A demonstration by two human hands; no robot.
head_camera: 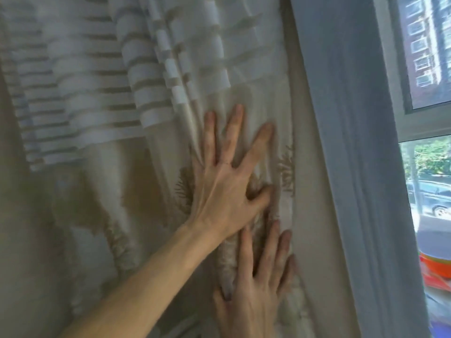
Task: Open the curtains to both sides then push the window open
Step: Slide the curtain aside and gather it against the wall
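A cream curtain (102, 98) with white horizontal stripes and tan leaf prints fills the left and middle of the view. My left hand (227, 181) lies flat against it with fingers spread, the thumb pressing into a bunched fold. Just below, my right hand (258, 284) also rests flat on the gathered fabric near the curtain's right edge. A grey-blue curtain (353, 142) hangs to the right of the cream one. Beyond it, part of the window (429, 123) shows, its white frame and two panes shut.
Through the glass I see a brick building (424, 45), trees and a parked car (434, 198). An orange object (436, 267) sits low at the right edge by the window.
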